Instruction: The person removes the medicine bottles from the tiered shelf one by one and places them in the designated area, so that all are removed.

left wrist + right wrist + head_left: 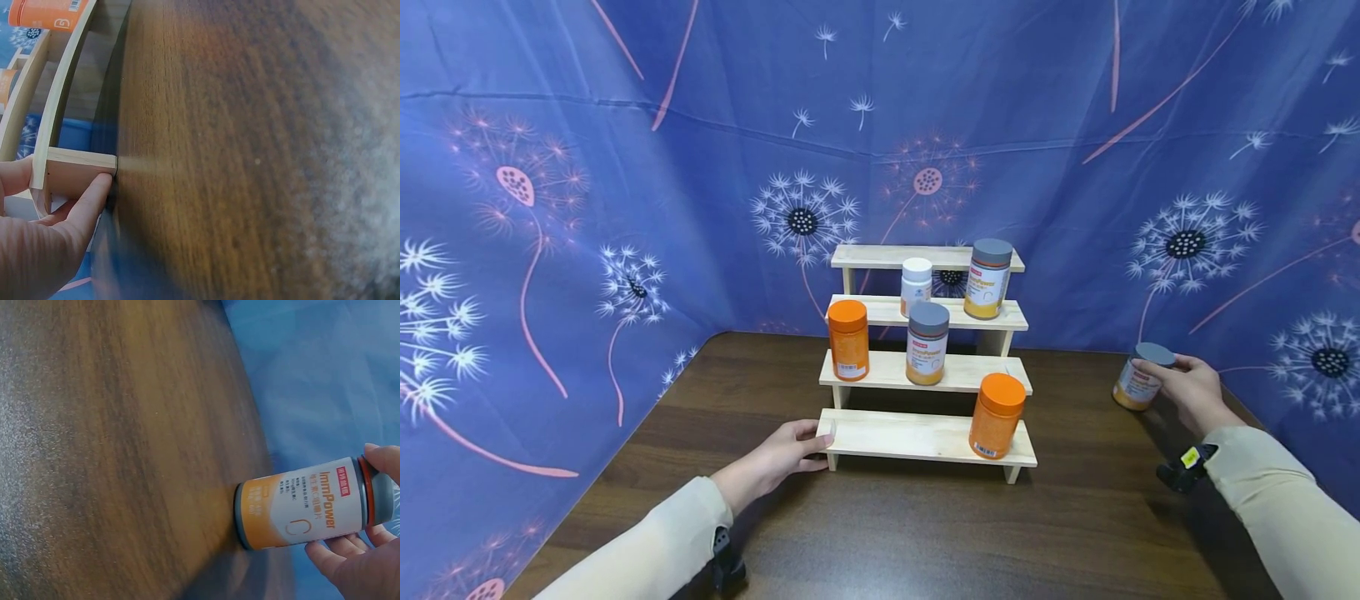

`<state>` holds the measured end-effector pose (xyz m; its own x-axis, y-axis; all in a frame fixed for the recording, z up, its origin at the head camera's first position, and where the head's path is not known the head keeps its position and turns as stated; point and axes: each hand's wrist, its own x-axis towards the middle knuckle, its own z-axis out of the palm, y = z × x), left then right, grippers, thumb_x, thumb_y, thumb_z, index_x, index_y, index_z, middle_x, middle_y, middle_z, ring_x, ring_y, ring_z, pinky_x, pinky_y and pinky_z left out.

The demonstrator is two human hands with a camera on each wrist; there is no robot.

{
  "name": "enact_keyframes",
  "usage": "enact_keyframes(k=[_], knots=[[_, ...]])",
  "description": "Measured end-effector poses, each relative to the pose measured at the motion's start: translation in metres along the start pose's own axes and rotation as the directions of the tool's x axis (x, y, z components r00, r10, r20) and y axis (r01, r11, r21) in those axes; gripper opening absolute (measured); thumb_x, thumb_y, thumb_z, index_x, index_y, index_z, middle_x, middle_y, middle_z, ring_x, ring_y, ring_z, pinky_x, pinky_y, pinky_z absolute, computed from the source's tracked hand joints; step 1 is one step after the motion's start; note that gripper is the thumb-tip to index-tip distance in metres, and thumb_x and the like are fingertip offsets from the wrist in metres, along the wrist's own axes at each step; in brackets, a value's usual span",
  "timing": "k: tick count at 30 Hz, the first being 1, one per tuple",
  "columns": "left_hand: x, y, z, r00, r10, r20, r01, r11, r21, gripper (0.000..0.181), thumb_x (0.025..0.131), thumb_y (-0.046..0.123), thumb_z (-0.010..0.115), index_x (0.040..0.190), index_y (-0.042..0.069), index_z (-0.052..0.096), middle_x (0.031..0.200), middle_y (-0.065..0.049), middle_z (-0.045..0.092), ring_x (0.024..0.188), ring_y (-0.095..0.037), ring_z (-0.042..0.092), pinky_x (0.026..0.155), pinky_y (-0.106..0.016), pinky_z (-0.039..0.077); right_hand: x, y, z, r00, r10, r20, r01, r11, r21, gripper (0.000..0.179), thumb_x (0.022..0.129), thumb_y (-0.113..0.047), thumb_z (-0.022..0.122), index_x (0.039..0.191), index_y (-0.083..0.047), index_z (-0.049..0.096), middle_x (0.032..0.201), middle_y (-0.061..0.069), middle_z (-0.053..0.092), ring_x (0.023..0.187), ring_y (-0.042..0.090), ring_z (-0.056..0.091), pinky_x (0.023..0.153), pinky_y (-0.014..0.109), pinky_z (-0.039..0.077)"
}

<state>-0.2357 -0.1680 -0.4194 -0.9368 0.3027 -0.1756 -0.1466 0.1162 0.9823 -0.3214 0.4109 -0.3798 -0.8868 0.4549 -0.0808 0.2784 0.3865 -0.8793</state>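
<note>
My left hand (781, 457) grips the front left corner of a stepped wooden display rack (895, 435). In the left wrist view, its thumb lies at the board's edge and a fingertip touches the short wooden leg (81, 167) below. Off to the right, my right hand (1197, 393) holds a grey-lidded supplement bottle (1137, 385) around its lid. This bottle has a white and yellow label reading "ImmPower" (300, 506). Its base is close to the tabletop near the blue cloth.
On the rack stand an orange jar (848, 342), another orange jar (997, 417) on the lowest step, a grey-lidded bottle (927, 346), another grey-lidded bottle (988, 282) higher up, and a small white bottle (916, 287). A blue dandelion-print cloth (1060, 208) surrounds the brown wooden table (910, 542).
</note>
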Motion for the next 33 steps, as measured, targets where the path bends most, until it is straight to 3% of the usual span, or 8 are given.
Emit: enact_keyframes(k=[4,10,15,19,26,28,30,33], knots=[[0.0,0.001,0.0,1.0,0.002,0.003,-0.002,1.0,-0.002,0.049,0.099,0.008,0.053,0.135,-0.019,0.036,0.123,-0.026,0.054,0.104,-0.02,0.06,0.098,-0.047,0.053,0.002,-0.001,-0.002,1.0,-0.009,-0.022,0.009,1.0,-0.011,0.092,0.086,-0.048,0.067,0.15,0.004,0.025,0.142,0.024,0.039,0.117,0.033,0.047,0.094,0.041,0.054],[-0.001,0.002,0.001,1.0,0.0,0.002,0.0,1.0,0.0,0.049,0.099,0.008,0.053,0.135,-0.019,0.035,0.124,-0.027,0.053,0.105,-0.021,0.06,0.098,-0.046,0.053,-0.006,-0.009,-0.004,0.999,-0.041,-0.017,0.04,0.999,-0.03,0.09,0.09,-0.047,0.061,0.15,0.005,0.021,0.153,0.029,0.024,0.132,0.044,0.031,0.107,0.055,0.04],[-0.001,0.003,0.001,1.0,0.007,0.01,-0.007,1.0,0.006,0.049,0.099,0.007,0.052,0.135,-0.02,0.035,0.125,-0.028,0.053,0.106,-0.022,0.059,0.098,-0.046,0.054,-0.01,-0.014,-0.007,0.999,-0.042,-0.029,0.042,0.999,-0.027,0.089,0.089,-0.051,0.061,0.15,0.003,0.024,0.154,0.027,0.024,0.135,0.043,0.028,0.112,0.056,0.034],[-0.002,0.004,0.0,1.0,0.009,0.008,-0.009,1.0,0.007,0.048,0.099,0.006,0.052,0.135,-0.02,0.036,0.124,-0.028,0.053,0.105,-0.021,0.059,0.097,-0.046,0.054,-0.011,-0.021,-0.01,0.999,-0.005,-0.034,0.005,1.0,0.012,0.091,0.085,-0.054,0.066,0.15,-0.003,0.029,0.145,0.021,0.036,0.136,0.038,0.029,0.113,0.052,0.034],[-0.002,0.003,0.0,1.0,0.004,0.001,-0.004,1.0,0.001,0.048,0.099,0.007,0.053,0.135,-0.019,0.035,0.124,-0.027,0.053,0.105,-0.021,0.059,0.097,-0.047,0.054,-0.012,-0.037,-0.013,0.999,-0.017,-0.047,0.016,1.0,-0.024,0.091,0.085,-0.054,0.064,0.151,-0.002,0.028,0.154,0.021,0.028,0.138,0.037,0.028,0.114,0.053,0.035],[-0.002,0.002,0.0,1.0,0.005,0.001,-0.005,1.0,-0.001,0.048,0.099,0.007,0.052,0.135,-0.019,0.035,0.123,-0.027,0.053,0.104,-0.021,0.059,0.097,-0.047,0.054,-0.011,-0.04,-0.014,0.998,-0.024,-0.057,0.022,0.999,-0.028,0.091,0.085,-0.055,0.065,0.15,-0.003,0.03,0.146,0.017,0.039,0.137,0.036,0.029,0.114,0.052,0.035],[-0.002,0.001,0.0,1.0,0.009,0.004,-0.009,1.0,-0.004,0.048,0.099,0.006,0.052,0.136,-0.019,0.034,0.123,-0.026,0.053,0.105,-0.021,0.059,0.097,-0.047,0.053,-0.011,-0.042,-0.016,0.997,-0.027,-0.066,0.026,0.999,-0.023,0.085,0.083,-0.056,0.066,0.147,-0.009,0.038,0.129,0.003,0.051,0.135,0.034,0.031,0.115,0.051,0.035],[-0.002,0.0,0.0,1.0,0.013,0.006,-0.013,1.0,-0.004,0.048,0.099,0.007,0.052,0.135,-0.019,0.035,0.123,-0.026,0.053,0.105,-0.021,0.059,0.098,-0.048,0.053,-0.01,-0.044,-0.019,0.998,-0.024,-0.066,0.024,1.0,0.01,0.066,0.079,-0.058,0.07,0.132,-0.025,0.049,0.102,-0.02,0.046,0.132,0.03,0.033,0.116,0.049,0.034]])
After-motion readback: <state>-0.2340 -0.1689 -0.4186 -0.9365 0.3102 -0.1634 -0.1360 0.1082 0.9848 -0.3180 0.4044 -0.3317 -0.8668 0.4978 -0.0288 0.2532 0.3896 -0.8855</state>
